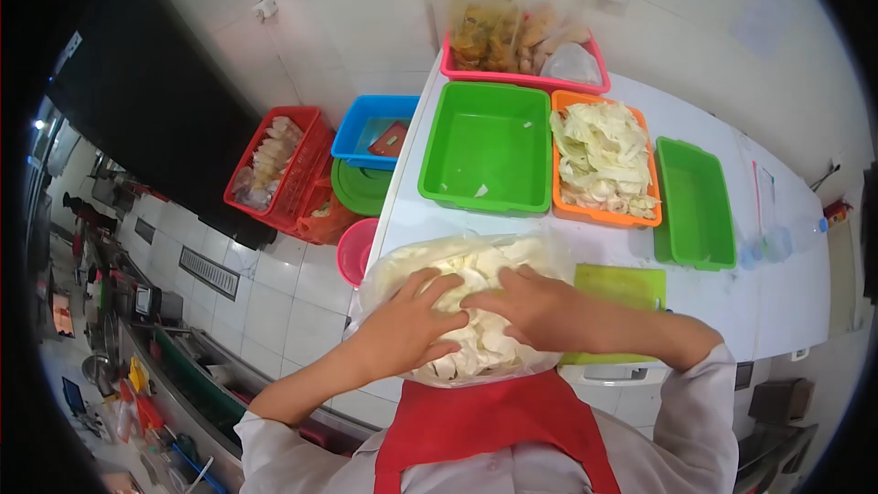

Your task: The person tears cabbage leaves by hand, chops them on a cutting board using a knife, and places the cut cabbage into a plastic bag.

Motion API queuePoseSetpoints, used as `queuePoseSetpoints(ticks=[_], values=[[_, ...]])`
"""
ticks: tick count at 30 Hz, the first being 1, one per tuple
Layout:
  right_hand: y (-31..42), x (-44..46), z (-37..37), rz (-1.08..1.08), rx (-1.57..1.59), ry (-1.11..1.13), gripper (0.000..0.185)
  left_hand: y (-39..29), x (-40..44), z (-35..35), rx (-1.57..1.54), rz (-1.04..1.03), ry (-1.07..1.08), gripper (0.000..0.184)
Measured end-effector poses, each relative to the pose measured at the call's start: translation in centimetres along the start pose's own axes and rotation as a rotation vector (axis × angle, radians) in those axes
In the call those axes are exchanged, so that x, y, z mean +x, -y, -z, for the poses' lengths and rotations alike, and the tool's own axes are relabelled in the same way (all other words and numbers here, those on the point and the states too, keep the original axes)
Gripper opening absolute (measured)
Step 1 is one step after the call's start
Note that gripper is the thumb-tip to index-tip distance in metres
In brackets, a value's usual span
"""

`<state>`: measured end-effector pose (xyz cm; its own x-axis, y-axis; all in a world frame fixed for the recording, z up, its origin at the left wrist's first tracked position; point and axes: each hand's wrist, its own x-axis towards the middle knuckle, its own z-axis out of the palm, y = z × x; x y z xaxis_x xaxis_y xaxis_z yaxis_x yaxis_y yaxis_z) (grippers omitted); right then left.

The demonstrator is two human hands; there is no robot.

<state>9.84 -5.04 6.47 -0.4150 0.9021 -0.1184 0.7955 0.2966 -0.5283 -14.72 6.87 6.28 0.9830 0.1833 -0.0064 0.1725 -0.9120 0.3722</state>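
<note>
A large clear plastic bag (384, 285) full of pale cut cabbage (480, 348) sits at the front edge of the white table, close to the red apron. My left hand (412, 322) rests on the cabbage from the left, fingers spread. From the right, my right hand (523, 306) lies on the same heap with its fingers apart. Neither hand is closed around anything. Just right of the bag is a green cutting board (626, 288), partly hidden under my right forearm.
An orange basket (594, 216) heaped with cabbage leaves stands between two green trays (485, 197) (700, 210). Behind them is a pink tray (540, 80) of bagged food. Left of the table are a blue bin (352, 133), red crates (274, 210) and a pink bowl (352, 252).
</note>
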Motion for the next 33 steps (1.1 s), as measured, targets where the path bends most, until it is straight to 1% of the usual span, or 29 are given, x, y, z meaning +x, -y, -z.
queuePoseSetpoints(ticks=[1, 2, 4, 8, 10, 11, 12, 13, 14, 15, 16, 17, 18, 19, 20, 21, 22, 23, 24, 25, 26, 27, 29, 31, 33], values=[[0.1, -0.7, 0.5, -0.071, -0.112, 0.046, 0.046, 0.2, -0.4, 0.2, -0.005, 0.006, -0.001, 0.037], [-0.7, -1.1, 0.5, -0.069, -0.109, 0.052, 0.046, 0.5, -1.0, 0.5, -0.001, 0.029, -0.032, 0.036], [-1.9, -1.4, 0.3, -0.112, -0.3, 0.05, 0.056, 0.7, -1.7, 0.7, 0.006, 0.05, -0.058, 0.035], [-1.2, -0.8, 1.5, -0.134, -0.345, 0.06, 0.059, 0.6, -0.5, -0.5, 0.146, 0.117, -0.071, 0.045], [0.6, 1.0, 1.3, 0.028, -0.114, -0.186, 0.051, 1.3, 0.5, -2.3, 0.186, 0.144, -0.072, 0.049], [0.3, 1.8, 0.3, 0.033, -0.113, -0.185, 0.051, 2.2, 1.0, -3.3, 0.144, 0.128, -0.132, 0.053], [-0.9, 2.9, -1.6, 0.104, -0.161, -0.269, 0.055, 2.7, 1.4, -3.7, 0.102, 0.11, -0.191, 0.056], [-1.8, 3.7, -3.1, 0.174, -0.208, -0.354, 0.058, 2.9, 1.3, -2.8, 0.104, 0.11, -0.19, 0.056], [-2.3, 3.9, -3.8, 0.178, -0.199, -0.339, 0.068, 2.9, 0.8, -1.2, 0.075, 0.073, -0.149, 0.06], [-1.6, 3.6, -3.2, 0.182, -0.2, -0.337, 0.068, 2.5, 0.2, 0.3, 0.048, 0.039, -0.111, 0.063], [-0.3, 3.0, -2.1, 0.109, -0.207, -0.272, 0.072, 1.7, -0.4, 1.9, 0.049, 0.044, -0.111, 0.063], [0.5, 2.7, -1.6, 0.036, -0.21, -0.208, 0.076, 0.7, -1.2, 3.9, 0.043, 0.07, -0.162, 0.067], [0.7, 3.1, -1.8, 0.04, -0.207, -0.208, 0.076, -0.1, -1.6, 5.2, 0.039, 0.096, -0.213, 0.07], [0.8, 3.6, -2.1, 0.088, -0.212, -0.288, 0.076, -1.0, -2.0, 5.7, 0.041, 0.1, -0.212, 0.07], [0.9, 4.1, -2.4, 0.137, -0.219, -0.368, 0.076, -2.1, -2.4, 5.6, 0.236, 0.321, -0.273, 0.069], [0.7, 4.9, -3.2, 0.143, -0.22, -0.371, 0.076, -2.7, -2.8, 5.5, 0.433, 0.539, -0.333, 0.068], [0.3, 5.8, -4.4, 0.097, -0.192, -0.309, 0.075, -1.7, -3.4, 4.6, 0.435, 0.544, -0.336, 0.068], [0.0, 6.5, -5.4, 0.053, -0.165, -0.246, 0.074, 0.4, -4.4, 3.0, 0.225, 0.642, -0.216, 0.066], [0.1, 6.9, -5.8, 0.056, -0.165, -0.245, 0.074, 0.9, -4.3, 3.1, 0.013, 0.73, -0.092, 0.065], [0.2, 7.4, -6.2, 0.011, -0.229, -0.228, 0.075, 0.4, -4.6, 3.1, 0.015, 0.731, -0.092, 0.065], [0.5, 7.7, -6.5, -0.037, -0.292, -0.209, 0.076, -0.7, -5.0, 2.9, -0.54, 0.647, -0.377, 0.064], [1.0, 8.4, -6.6, -0.04, -0.287, -0.2, 0.076, -2.0, -4.7, 3.3, -1.098, 0.521, -0.653, 0.064], [1.8, 9.2, -6.6, -0.09, -0.381, -0.081, 0.074, -3.2, -2.9, 4.1, -1.111, 0.496, -0.647, 0.065], [0.4, 9.5, -6.7, -0.088, -0.352, -0.1, 0.074, -2.8, -0.6, 4.0, -1.105, 0.441, -0.648, 0.067], [-0.8, 8.7, -5.9, -0.095, -0.316, -0.12, 0.075, -1.5, 1.3, 2.3, -0.744, 0.13, -0.672, 0.071]])
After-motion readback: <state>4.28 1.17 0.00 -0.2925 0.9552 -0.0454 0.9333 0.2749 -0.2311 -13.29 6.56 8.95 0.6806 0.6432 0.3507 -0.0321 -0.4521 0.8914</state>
